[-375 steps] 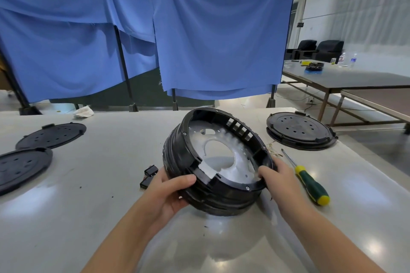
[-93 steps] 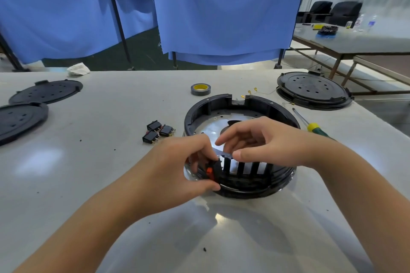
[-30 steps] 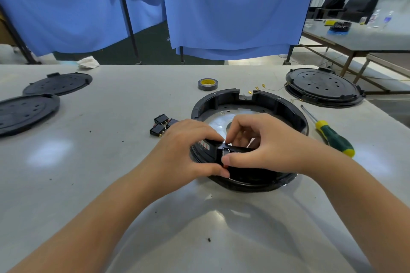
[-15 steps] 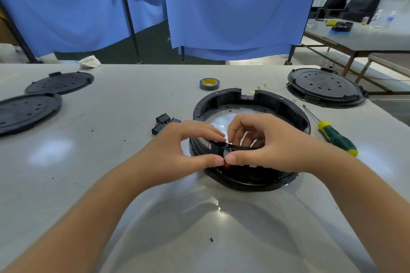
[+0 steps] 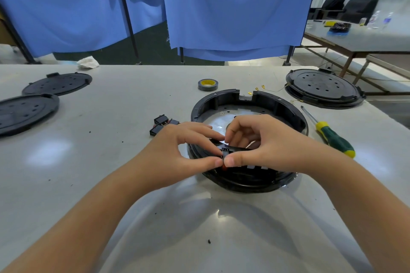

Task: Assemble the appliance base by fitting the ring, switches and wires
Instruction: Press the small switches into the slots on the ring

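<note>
The switch (image 5: 224, 155) sits at the near wall of the base (image 5: 248, 104) on the table; my left hand (image 5: 177, 150) and right hand (image 5: 264, 144) pinch it together; uneven thumb pressure could cock it in its slot, I reckon.

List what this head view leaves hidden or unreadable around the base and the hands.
- Switch at the base's near wall: mostly covered by fingers of the left hand and right hand; whether it is seated cannot be told.
- Loose switches: partly behind the left hand; count unclear.
- Gold terminals: too small to read.
- Far table items: blurred.
</note>
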Demonstrator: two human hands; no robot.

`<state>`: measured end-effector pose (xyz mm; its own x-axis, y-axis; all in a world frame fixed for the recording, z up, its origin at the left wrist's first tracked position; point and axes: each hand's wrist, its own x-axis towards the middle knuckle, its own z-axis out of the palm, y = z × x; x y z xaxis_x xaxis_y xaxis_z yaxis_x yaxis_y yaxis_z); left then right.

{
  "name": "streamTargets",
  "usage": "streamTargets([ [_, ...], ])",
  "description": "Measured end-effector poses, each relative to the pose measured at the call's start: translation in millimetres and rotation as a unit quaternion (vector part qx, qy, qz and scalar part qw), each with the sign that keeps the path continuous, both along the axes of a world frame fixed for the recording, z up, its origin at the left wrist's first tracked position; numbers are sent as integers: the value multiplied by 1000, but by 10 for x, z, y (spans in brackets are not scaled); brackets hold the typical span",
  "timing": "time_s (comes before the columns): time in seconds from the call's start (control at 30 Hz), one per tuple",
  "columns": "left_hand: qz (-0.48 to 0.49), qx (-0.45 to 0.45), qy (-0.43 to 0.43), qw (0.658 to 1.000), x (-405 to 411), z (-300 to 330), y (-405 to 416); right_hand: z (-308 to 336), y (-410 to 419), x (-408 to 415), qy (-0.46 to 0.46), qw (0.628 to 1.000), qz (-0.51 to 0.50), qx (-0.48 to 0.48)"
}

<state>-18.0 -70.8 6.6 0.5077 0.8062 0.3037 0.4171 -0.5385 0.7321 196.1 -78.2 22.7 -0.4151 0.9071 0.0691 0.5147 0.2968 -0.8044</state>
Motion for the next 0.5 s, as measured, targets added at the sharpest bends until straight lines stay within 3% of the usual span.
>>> streamTargets([
  [0.5,0,10,0,1000,18,-4,-20,9,-3,-13,-5,1000,-13,7],
])
